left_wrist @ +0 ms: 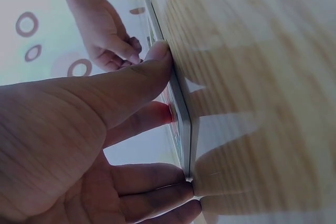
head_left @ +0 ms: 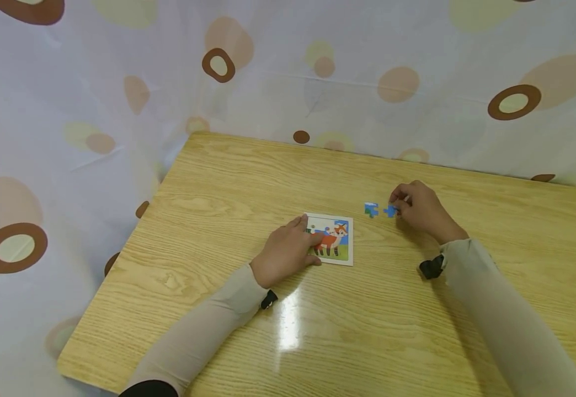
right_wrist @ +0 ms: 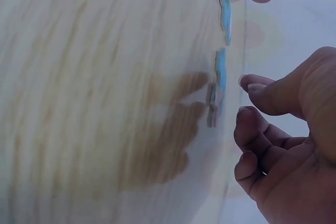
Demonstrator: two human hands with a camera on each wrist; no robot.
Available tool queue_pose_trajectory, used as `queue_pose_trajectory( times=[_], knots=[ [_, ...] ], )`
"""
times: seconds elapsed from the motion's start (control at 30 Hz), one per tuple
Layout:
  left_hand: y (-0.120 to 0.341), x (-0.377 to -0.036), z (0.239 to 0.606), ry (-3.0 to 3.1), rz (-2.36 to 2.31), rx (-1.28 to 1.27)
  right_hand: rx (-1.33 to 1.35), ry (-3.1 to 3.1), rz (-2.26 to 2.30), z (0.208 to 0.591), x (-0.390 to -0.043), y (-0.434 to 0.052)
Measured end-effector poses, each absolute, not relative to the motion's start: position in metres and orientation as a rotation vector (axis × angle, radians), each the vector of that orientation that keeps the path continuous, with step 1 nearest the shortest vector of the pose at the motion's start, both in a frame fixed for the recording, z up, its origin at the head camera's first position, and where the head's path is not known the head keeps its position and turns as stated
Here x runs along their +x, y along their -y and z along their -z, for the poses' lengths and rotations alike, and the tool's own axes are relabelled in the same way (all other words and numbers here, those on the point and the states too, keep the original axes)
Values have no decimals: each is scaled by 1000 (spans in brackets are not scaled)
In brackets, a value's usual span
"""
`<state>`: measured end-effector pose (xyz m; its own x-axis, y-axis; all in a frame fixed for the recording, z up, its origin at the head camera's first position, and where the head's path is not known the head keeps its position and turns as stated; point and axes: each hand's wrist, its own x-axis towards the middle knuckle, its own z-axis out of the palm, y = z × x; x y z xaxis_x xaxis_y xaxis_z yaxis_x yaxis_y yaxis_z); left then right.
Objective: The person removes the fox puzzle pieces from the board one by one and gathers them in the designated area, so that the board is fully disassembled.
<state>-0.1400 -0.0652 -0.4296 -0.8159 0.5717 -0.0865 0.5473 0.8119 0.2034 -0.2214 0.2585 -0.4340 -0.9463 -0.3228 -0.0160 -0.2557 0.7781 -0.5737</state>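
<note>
A small puzzle board (head_left: 335,240) with a fox picture is laid flat on the wooden counter (head_left: 367,309), near its middle. The board is held down by the left hand (head_left: 288,255), which rests on its left part. In the left wrist view, the thumb is seen pressed against the near edge of the board (left_wrist: 181,114), while the other fingers (left_wrist: 152,179) are laid loosely extended along the board's face and lower corner. Nothing is gripped by this hand; the board is only pressed and steadied.

Two loose puzzle pieces are placed on the counter to the right of the board. The blue piece (head_left: 391,210) lies directly at the tips of the right hand (head_left: 419,209). The blue-and-white piece (head_left: 371,209) lies just beside it, between the blue piece and the board, apart from both.

In the right wrist view, the thumb and forefinger (right_wrist: 260,85) of the right hand are curled toward each other close to the blue piece (right_wrist: 220,74). Whether the piece is actually pinched or only touched cannot be told from the pictures. The remaining fingers are curled loosely toward the palm.

Both forearms are covered by beige sleeves (head_left: 218,325). A light curtain (head_left: 94,82) printed with brown and tan rings hangs behind and beside the counter.
</note>
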Motion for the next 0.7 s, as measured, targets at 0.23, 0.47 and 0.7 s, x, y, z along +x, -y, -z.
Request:
queue_pose_trajectory(
  times=[0.23,0.47,0.7],
  knots=[
    [62,-138,425,-2845,-224,881,-576,-2832,867,432,-217,-233],
    [59,-137,424,-2870,-209,896,-783,-2812,895,439,-211,-199],
    [61,-136,429,-2845,-295,1107,-840,-2718,960,442,-204,-178]
  ],
)
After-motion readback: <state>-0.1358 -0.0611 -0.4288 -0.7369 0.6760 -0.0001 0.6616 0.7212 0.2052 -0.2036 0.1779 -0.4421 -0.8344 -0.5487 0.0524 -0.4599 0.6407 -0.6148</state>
